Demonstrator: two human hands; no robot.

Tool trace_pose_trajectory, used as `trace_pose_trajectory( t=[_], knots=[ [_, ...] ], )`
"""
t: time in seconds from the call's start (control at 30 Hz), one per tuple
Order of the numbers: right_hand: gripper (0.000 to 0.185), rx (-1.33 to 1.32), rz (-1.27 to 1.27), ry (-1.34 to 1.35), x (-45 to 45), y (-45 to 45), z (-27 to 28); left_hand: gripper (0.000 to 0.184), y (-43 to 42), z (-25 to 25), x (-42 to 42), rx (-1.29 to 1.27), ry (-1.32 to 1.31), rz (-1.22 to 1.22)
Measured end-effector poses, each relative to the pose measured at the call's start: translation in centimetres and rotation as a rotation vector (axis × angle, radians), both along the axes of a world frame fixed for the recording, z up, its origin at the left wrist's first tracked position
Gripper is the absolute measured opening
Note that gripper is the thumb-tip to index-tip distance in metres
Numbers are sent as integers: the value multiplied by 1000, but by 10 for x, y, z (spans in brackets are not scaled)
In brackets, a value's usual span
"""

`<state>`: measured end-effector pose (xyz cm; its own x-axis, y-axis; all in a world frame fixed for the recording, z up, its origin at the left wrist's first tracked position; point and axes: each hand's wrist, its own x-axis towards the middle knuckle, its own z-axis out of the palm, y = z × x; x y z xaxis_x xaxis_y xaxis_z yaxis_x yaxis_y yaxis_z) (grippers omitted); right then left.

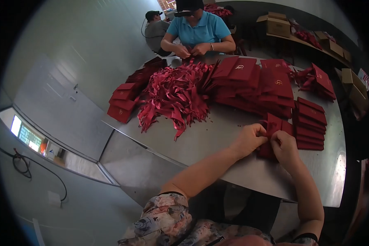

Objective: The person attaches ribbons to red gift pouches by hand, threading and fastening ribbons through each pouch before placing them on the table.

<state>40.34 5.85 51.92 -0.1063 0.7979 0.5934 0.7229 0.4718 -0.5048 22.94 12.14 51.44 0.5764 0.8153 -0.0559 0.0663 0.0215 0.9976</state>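
Note:
Both of my hands are at a dark red folder [278, 125] near the table's front edge. My left hand [251, 139] is closed at the folder's left side, thumb and fingers pinched together. At its right, my right hand [285, 148] is closed too, with fingers bent over the red material. What lies between the fingertips is too small to make out. Just right of my hands stands an overlapping stack of red folders [309, 127]. Behind them spreads a larger row of red folders [250, 88] with gold emblems.
A heap of red ribbons [176, 92] lies on the metal table [229, 135]. More red folders [121, 104] are at the left. A co-worker in a blue shirt [201, 30] sits across, and another person [156, 35] is behind. Cardboard boxes [278, 25] stand at the back right.

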Motion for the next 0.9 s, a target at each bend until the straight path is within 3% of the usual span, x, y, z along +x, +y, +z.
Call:
trace_pose_trajectory(
  t=[0.07,0.2,0.33,0.5,0.73,0.9],
  knots=[
    [3,-613,59,425,-5,-9,19,23,3,-3,-1,-79,-101,-45],
    [4,-578,72,426,-5,-5,9,35,7,-14,-1,-125,-246,-158],
    [5,-463,22,399,-8,-3,9,36,5,-13,2,-163,-297,-123],
    [7,-448,63,378,-14,5,3,37,6,-16,0,88,-169,33],
    [2,-585,114,715,-3,23,-6,30,14,-24,2,157,-224,135],
    [3,-594,172,863,-2,32,-14,24,15,-17,-2,292,-94,252]
  ],
)
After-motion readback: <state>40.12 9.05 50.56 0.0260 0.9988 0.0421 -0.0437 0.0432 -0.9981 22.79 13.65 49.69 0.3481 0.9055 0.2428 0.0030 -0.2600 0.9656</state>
